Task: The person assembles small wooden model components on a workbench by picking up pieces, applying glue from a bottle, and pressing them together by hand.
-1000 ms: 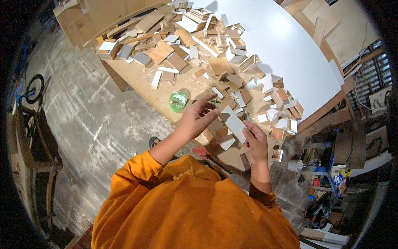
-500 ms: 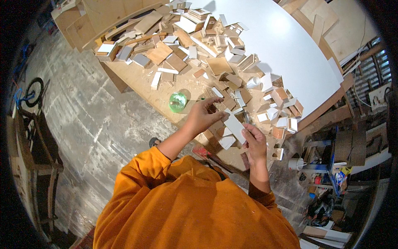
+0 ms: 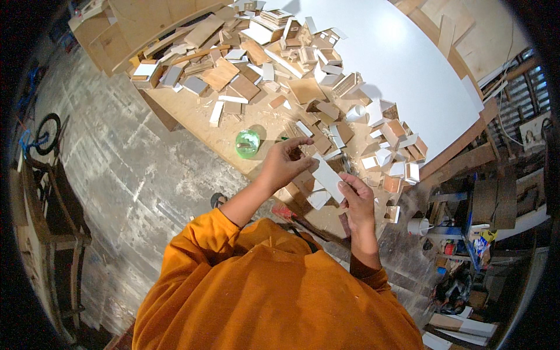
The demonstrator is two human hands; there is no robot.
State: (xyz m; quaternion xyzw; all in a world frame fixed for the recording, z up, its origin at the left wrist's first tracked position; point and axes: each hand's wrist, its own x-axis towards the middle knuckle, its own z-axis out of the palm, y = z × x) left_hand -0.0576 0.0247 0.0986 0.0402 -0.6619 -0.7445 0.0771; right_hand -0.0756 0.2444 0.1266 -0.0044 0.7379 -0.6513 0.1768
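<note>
My right hand (image 3: 357, 199) pinches the near end of a small white rectangular panel (image 3: 328, 178) between thumb and fingers. The panel slants up and to the left above the workbench. Close to its far end is my left hand (image 3: 284, 163), thumb and index finger spread apart; whether the thumb touches the panel is hard to tell. Beneath and around the hands lie small wooden and white offcuts, among them a white piece (image 3: 318, 199) just under the panel. A green translucent round container (image 3: 248, 144) stands on the bench to the left of my left hand.
A jumbled heap of wood offcuts (image 3: 220, 74) and small box-like pieces covers the bench's far left. More little boxes (image 3: 394, 134) sit at the right, near a white cup (image 3: 355, 113). Beyond lies a large white sheet (image 3: 408, 64). A white bucket (image 3: 417, 226) stands lower right.
</note>
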